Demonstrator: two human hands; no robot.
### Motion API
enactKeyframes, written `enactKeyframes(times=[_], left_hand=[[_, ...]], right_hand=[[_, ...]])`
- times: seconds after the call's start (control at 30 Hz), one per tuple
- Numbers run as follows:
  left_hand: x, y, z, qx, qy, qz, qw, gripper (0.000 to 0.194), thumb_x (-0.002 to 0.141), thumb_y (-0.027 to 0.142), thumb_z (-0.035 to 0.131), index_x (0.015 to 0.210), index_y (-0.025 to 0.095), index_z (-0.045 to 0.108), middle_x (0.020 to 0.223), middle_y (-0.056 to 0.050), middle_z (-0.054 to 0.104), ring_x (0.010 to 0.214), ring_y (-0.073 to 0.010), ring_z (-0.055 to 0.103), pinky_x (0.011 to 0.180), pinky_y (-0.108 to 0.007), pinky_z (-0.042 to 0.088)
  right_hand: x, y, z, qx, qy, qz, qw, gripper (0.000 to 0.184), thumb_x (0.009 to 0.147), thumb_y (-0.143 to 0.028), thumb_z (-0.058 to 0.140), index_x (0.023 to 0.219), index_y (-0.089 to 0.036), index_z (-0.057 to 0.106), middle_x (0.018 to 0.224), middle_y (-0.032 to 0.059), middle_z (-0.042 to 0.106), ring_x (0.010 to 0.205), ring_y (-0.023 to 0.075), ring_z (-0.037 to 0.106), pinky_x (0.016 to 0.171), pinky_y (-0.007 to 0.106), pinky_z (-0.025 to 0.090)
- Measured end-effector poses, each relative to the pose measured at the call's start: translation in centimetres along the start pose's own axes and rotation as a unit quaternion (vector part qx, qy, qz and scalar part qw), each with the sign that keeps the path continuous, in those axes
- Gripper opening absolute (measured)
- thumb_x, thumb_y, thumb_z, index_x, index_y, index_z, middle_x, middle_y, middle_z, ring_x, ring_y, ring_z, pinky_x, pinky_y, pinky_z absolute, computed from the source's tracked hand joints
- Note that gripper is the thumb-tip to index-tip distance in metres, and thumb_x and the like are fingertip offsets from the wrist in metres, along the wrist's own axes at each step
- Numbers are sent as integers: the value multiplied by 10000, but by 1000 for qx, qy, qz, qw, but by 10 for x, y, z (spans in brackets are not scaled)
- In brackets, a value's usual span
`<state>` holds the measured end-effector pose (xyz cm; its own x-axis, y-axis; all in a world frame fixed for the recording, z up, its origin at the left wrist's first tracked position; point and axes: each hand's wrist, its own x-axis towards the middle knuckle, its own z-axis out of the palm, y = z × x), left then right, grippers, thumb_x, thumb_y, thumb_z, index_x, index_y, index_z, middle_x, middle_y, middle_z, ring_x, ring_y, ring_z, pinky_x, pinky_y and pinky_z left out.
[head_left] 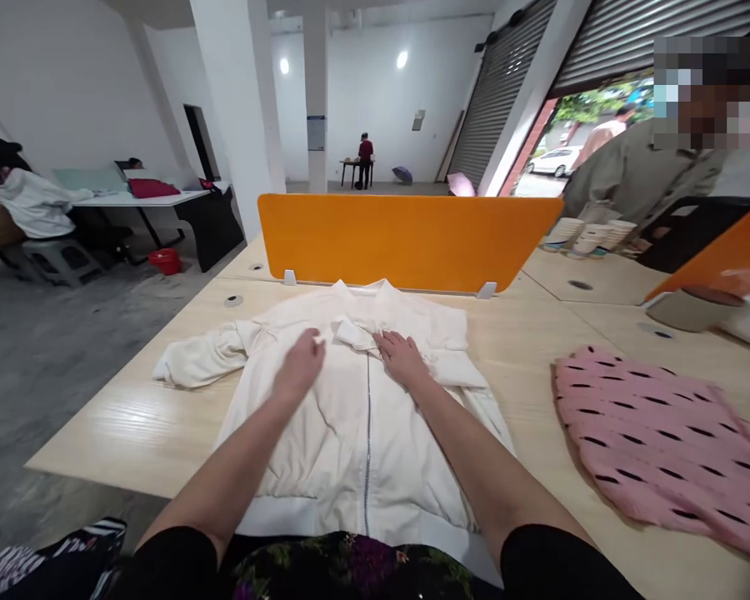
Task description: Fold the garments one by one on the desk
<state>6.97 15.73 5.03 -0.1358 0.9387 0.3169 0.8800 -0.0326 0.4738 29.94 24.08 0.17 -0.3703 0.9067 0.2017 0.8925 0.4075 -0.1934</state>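
Note:
A cream zip-up jacket lies front side up on the light wooden table, its collar away from me and its zipper running down the middle. One sleeve is folded inward across the chest, with its cuff near the zipper. My right hand rests flat on this folded sleeve near the cuff, fingers stretched out. The other sleeve sticks out to the left on the table. Over the left chest is my left hand, slightly blurred, its fingers curled in with nothing visible in them.
An orange divider stands behind the jacket. Pink cloth with black dashes lies at right. Paper cups stand farther back, near a person in a grey-green shirt. Another person sits at far left.

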Motion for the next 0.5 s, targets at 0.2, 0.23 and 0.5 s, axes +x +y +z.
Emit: enactKeyframes(times=[0.2, 0.23, 0.5], left_hand=[[10, -134, -116, 173, 38, -311, 934, 638, 848, 350, 471, 1408, 87, 316, 1016, -221, 679, 933, -333, 645, 750, -391, 455], [12, -151, -128, 179, 1, -309, 934, 590, 809, 342, 519, 1342, 108, 420, 998, -204, 687, 921, -328, 646, 743, -376, 457], [18, -161, -159, 164, 119, -258, 945, 306, 895, 245, 383, 1133, 151, 551, 986, -80, 664, 976, -225, 605, 816, -303, 457]], right_hand=[[1, 1, 3, 2, 33, -11, 999, 437, 969, -244, 310, 1361, -255, 505, 1447, 39, 473, 1329, 252, 391, 1101, 510, 256], [1, 0, 3, 2, 38, -13, 999, 433, 968, -241, 315, 1355, -254, 510, 1442, 43, 478, 1324, 255, 397, 1098, 510, 260], [1, -1, 1, 20, 45, -10, 999, 409, 964, -243, 345, 1331, -262, 524, 1425, 51, 497, 1319, 238, 401, 1104, 503, 250]])
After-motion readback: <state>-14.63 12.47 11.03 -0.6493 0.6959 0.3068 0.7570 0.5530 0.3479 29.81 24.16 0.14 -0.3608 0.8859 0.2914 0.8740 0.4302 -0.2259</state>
